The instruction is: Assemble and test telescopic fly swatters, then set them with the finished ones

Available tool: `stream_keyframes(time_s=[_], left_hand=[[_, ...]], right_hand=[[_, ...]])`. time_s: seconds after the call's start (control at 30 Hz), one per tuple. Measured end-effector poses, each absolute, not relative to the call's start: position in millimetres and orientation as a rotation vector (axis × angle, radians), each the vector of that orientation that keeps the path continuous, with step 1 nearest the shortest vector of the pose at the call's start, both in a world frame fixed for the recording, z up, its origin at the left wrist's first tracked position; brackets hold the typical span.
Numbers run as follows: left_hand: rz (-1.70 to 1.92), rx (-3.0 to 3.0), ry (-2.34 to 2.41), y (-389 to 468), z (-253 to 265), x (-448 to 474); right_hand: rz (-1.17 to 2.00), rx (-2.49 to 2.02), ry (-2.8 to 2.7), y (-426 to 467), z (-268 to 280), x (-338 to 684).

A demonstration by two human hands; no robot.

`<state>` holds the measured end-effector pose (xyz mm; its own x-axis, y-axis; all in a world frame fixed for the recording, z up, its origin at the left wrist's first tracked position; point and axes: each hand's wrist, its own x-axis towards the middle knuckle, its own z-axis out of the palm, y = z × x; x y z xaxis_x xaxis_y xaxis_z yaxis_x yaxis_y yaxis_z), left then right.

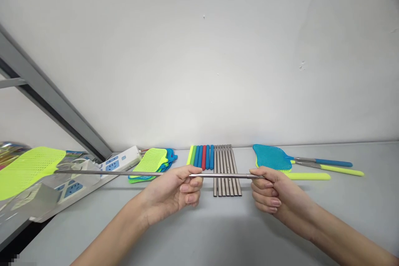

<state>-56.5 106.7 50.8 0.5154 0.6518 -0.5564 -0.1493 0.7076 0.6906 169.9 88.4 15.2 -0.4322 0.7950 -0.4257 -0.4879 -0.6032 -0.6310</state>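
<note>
A telescopic fly swatter (pixel 226 175) stretches level across the view, its metal rod drawn out long. Its yellow-green mesh head (pixel 34 170) is at the far left and its yellow handle (pixel 310 176) sticks out to the right. My left hand (pixel 177 189) pinches the rod between thumb and fingers. Closed round the swatter near where rod meets handle is my right hand (pixel 274 191). Behind the rod, on the table, lie a row of metal telescopic rods (pixel 227 189) and a row of coloured handle grips (pixel 204 157).
Loose swatter heads (pixel 151 161) are stacked left of the grips. Swatters with a blue head (pixel 271 158) and blue and yellow handles lie at the right. White power strips (pixel 121 160) and a grey metal post (pixel 52 87) stand at the left. A wall backs the grey table (pixel 199 237).
</note>
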Motion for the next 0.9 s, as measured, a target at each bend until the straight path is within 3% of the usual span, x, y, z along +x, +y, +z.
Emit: stream_keyframes(time_s=[0.37,0.9], left_hand=[[0.681,0.739,0.988,107.1,59.2,-59.3],[0.624,0.834,1.017,95.8,59.6,-49.9]], right_hand=[[1.966,-0.899,-0.851,86.9,20.8,182.8],[1.970,-0.971,-0.944,80.2,18.1,173.0]])
